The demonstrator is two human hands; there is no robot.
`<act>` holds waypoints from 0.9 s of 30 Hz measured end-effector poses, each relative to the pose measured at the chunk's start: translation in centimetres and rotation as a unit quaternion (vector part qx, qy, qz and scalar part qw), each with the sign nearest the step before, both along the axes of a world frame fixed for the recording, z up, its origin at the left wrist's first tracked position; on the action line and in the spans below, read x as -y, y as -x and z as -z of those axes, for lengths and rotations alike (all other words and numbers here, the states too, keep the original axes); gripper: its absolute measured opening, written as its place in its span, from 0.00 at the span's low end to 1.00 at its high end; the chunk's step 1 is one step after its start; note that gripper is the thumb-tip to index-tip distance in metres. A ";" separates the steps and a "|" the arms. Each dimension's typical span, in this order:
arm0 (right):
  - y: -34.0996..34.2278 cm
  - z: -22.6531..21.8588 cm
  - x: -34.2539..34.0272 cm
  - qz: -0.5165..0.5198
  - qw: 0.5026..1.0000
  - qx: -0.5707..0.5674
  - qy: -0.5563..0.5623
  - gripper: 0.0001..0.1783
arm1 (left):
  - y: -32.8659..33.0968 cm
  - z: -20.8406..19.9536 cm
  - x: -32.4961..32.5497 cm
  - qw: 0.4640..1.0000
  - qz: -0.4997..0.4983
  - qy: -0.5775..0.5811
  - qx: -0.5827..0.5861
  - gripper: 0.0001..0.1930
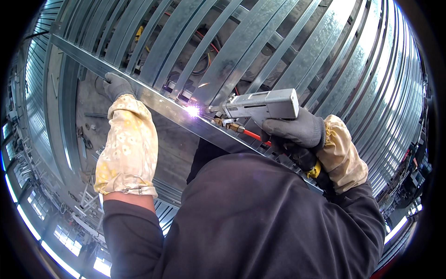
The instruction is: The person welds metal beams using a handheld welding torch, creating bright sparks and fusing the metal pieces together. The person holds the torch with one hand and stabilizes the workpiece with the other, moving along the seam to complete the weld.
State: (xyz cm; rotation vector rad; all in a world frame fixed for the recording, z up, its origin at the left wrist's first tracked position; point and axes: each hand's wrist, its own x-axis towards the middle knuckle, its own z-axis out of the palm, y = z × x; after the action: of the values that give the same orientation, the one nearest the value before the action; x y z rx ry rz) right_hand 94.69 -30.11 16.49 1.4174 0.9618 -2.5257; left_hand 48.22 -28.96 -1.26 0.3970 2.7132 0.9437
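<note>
A silver handheld welding gun [265, 104] points left, its handle wrapped by my right hand [299, 129] in a grey glove. Bright violet-white light and a few sparks flare at its nozzle, where a long galvanized steel rail [155, 99] meets the end of a slat. My left hand [118, 87], gloved in grey, closes over the rail's edge to the left of the glare. Its fingertips are partly hidden. Brass fittings [228, 124] and a red hose [253, 135] hang under the gun. Pale patterned sleeve covers reach up both forearms.
Many parallel steel slats [241, 60] run away from the rail, with gaps between them. Cables [202, 65] lie on the floor beneath. A thick black cable [304, 158] trails from the gun below my right hand. More metal profiles [35, 97] stand at the left.
</note>
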 end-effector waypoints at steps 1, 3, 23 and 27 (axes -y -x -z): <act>-0.1 0.1 0.1 0.001 1.000 -0.001 -0.001 0.22 | -0.1 -0.1 -0.1 1.000 -0.005 0.009 -0.006 0.35; -0.2 0.1 0.2 0.002 1.000 -0.003 -0.004 0.22 | -0.3 -0.2 -0.3 1.000 -0.009 0.018 -0.010 0.35; -1.4 0.4 0.9 0.022 1.000 -0.017 -0.002 0.22 | -1.6 -1.2 -0.4 1.000 -0.017 -0.015 0.011 0.33; -1.4 0.2 1.0 0.021 0.999 -0.020 -0.013 0.22 | -1.0 -0.6 -0.3 0.999 -0.023 -0.022 0.016 0.33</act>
State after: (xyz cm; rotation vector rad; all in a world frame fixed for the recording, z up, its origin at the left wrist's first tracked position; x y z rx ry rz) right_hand 96.14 -31.07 16.28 1.4128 0.9856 -2.5908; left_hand 49.19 -28.64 -0.63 0.3275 2.6870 1.0153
